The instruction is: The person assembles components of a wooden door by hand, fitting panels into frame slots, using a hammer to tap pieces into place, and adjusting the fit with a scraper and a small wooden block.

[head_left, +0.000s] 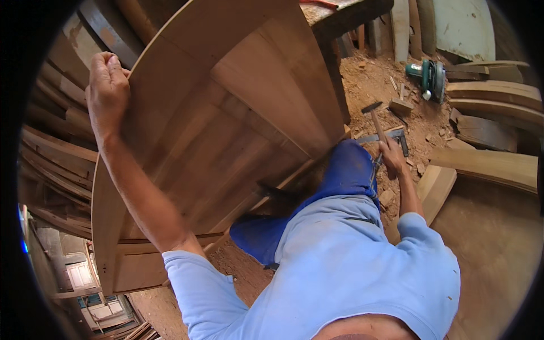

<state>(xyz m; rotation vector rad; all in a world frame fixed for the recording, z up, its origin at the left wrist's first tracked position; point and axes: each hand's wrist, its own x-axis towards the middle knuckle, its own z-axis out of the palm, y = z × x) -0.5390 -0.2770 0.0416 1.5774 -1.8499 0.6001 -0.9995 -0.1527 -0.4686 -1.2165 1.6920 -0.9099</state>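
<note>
A large wooden door panel (187, 130) with a curved outer edge stands tilted in front of me. Beside its upper left edge is my left hand (107, 85), fingers curled and closed at the rim; the panel partly hides the fingertips. Low on the right, next to my knee, my right hand (391, 154) is wrapped around the wooden handle of a hammer (376, 120). The hammer's dark head points away from me, above the sawdust. Close to that hand lies a metal bar clamp (401, 137), partly covered by the hand and hammer.
A green circular saw (428, 79) rests on the shavings at the far right. Curved boards (493, 93) and a pale plank (487, 167) lie on the right. Stacked timber (62, 153) lines the left. Beyond the panel is a dark bench edge (354, 17).
</note>
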